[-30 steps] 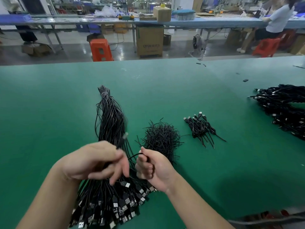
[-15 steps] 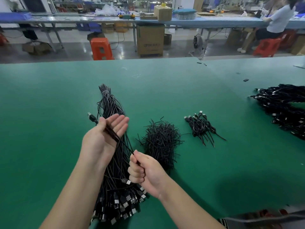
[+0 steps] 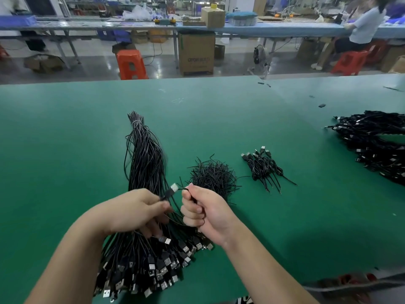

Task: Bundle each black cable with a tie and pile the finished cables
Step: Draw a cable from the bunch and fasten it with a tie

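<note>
- Left hand (image 3: pixel 133 210) pinches a USB cable (image 3: pixel 169 192) by its plug.
- Right hand (image 3: pixel 203 212) grips its wire, just beside the tie heap (image 3: pixel 213 176).
- Tied cables (image 3: pixel 264 166) lie beyond the heap.

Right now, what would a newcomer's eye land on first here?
Probably the two hands at centre: the left hand and right hand both grip one black cable over the big loose cable bundle. Next, the tangle of ties just beyond, and the small finished pile to its right.
</note>
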`<state>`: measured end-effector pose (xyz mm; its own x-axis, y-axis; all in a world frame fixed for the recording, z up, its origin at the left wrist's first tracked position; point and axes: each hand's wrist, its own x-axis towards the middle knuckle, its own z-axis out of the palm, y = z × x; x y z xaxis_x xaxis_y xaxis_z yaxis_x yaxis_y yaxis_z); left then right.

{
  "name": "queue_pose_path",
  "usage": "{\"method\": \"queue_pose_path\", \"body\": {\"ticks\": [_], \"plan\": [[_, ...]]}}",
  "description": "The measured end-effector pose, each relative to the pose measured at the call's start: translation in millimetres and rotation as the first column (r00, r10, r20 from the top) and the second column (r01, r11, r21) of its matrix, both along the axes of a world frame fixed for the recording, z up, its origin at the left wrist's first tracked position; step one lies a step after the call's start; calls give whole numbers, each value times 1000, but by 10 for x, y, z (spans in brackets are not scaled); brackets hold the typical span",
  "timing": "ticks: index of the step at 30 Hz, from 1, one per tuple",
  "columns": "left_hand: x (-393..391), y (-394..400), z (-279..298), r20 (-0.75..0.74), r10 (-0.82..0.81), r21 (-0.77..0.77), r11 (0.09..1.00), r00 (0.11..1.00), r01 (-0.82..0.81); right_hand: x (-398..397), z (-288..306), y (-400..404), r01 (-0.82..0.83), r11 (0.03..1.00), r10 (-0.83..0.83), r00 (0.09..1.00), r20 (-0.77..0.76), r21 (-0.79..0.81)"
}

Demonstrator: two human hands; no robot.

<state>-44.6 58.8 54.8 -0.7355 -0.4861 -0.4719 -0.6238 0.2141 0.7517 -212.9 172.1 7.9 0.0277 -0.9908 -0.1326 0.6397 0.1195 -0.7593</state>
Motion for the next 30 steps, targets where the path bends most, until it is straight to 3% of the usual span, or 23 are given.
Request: {"method": "queue_pose_path", "body": {"ticks": [2, 4, 5, 7, 9, 11, 13, 15, 18, 21, 22, 26, 30], "plan": [[-114, -11, -101, -165, 244, -117, 957, 955, -265, 13, 27, 10, -7, 1000, 6, 999, -51, -14], [-227, 30, -163, -353, 388, -252, 837, 851, -486, 73, 20, 15, -32, 999, 29, 992, -127, -22], [-288, 66, -195, -458, 443, -170, 807, 771, -565, 114, 9, 13, -44, 999, 39, 987, -153, -31], [-407, 160, -210, -622, 555, 203, 796, 553, -570, 165, -17, 5, -48, 997, 38, 983, -182, -52], [-481, 184, -156, -622, 701, 529, 705, 349, -472, 163, -40, -2, -32, 998, 15, 965, -263, -59], [-508, 180, -96, -517, 819, 719, 574, 250, -392, 137, -68, 0, -24, 998, -1, 908, -418, -56], [-514, 195, -63, -444, 864, 799, 502, 238, -331, 108, -94, 12, -15, 998, -17, 826, -563, -53], [-507, 209, -49, -447, 856, 810, 510, 258, -289, 58, -106, 29, -6, 998, -46, 688, -725, -70], [-492, 227, -68, -497, 809, 757, 581, 314, -298, -21, -123, 56, -7, 997, -62, 454, -889, -73], [-483, 281, -72, -577, 712, 643, 698, 400, -314, -91, -98, 56, -42, 999, -16, 389, -921, -35], [-471, 299, -62, -597, 676, 604, 733, 433, -313, -100, -64, 48, -73, 997, 1, 416, -909, -32], [-463, 393, 15, -603, 609, 600, 772, 516, -209, -89, 52, 11, -95, 995, 40, 728, -685, -43], [-455, 434, 19, -616, 558, 605, 787, 555, -120, -67, 55, 13, -5, 997, -48, 777, -628, -83]]}}
